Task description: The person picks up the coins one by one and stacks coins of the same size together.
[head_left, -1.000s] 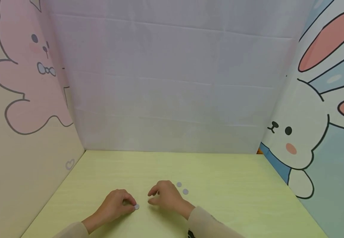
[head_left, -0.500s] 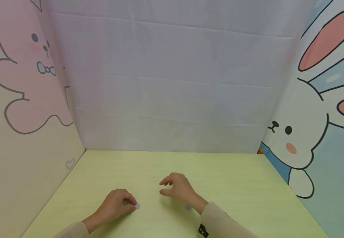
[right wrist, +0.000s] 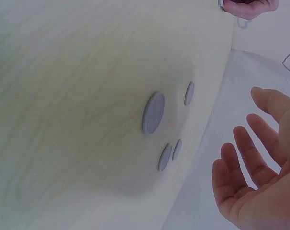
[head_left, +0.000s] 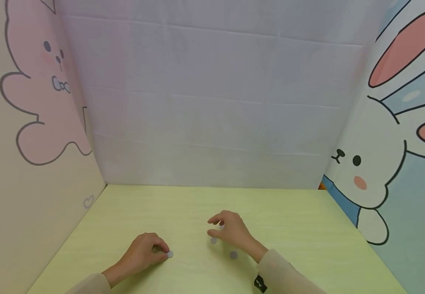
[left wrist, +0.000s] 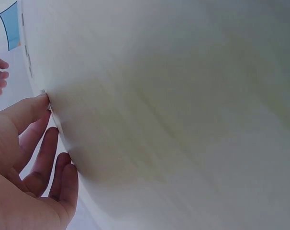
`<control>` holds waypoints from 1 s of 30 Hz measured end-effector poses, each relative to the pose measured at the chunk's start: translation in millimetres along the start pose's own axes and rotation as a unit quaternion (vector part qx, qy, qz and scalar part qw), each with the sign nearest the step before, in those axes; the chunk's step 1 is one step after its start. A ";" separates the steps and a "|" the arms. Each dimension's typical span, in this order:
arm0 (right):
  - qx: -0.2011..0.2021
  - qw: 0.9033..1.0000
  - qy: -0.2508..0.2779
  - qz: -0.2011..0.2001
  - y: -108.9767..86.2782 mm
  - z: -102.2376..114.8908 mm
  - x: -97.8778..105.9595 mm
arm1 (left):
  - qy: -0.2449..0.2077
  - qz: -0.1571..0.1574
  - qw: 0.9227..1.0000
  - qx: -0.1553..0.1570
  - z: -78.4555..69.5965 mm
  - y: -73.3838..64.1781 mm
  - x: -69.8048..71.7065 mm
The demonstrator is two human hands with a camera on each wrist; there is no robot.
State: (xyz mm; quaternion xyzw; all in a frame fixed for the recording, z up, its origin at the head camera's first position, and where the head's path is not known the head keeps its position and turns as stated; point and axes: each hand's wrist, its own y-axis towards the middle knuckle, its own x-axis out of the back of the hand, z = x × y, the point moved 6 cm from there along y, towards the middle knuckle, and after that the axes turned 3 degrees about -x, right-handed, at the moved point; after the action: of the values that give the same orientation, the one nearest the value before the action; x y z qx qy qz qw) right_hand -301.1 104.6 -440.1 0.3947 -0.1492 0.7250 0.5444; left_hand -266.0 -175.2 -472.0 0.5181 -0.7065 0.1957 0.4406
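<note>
Thumb and index finger of my left hand (head_left: pixel 140 254) pinch a small round grey disc (head_left: pixel 170 254) at the table surface, at the left of the head view. In the left wrist view the thumb tip sits on this disc's edge (left wrist: pixel 43 91). My right hand (head_left: pixel 233 230) hovers above the table with fingers apart, holding nothing. Below it lie several similar flat grey discs; the right wrist view shows a nearest disc (right wrist: pixel 153 112), a farther disc (right wrist: pixel 189 94) and a close pair. In the head view one disc (head_left: pixel 213 240) shows under the thumb and another disc (head_left: pixel 233 255) beside the wrist.
The pale yellow-green table (head_left: pixel 153 212) ends at a white sheet (head_left: pixel 212 122) behind. Side walls carry a pink cartoon figure (head_left: pixel 50 110) on the left and a white rabbit (head_left: pixel 374 163) on the right. A black tag (head_left: pixel 260 283) hangs by the right sleeve.
My right hand has moved right and away from the left hand, fingers parted. It now covers part of the disc group, and a disc near its wrist has come into view. The left hand stays put.
</note>
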 end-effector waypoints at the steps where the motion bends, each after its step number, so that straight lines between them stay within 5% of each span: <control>1: -0.002 1.000 -0.001 -0.001 -0.5 -1.8 0.1 | -0.002 -0.001 1.000 0.000 1.7 0.0 -1.4; 15: -0.034 0.999 -0.012 -0.009 -7.7 -31.4 -7.1 | -0.013 -0.002 1.000 0.014 22.0 -0.3 -22.8; 30: -0.047 0.998 -0.019 0.024 -25.6 -41.2 -20.4 | -0.023 -0.013 1.000 0.014 23.9 -16.3 -39.4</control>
State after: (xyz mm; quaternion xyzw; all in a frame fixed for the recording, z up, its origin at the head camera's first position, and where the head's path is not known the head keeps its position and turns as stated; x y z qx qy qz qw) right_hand -292.8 126.8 -487.1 0.3793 -0.2027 0.7221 0.5419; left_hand -258.4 -176.9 -520.2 0.5379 -0.7065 0.1878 0.4197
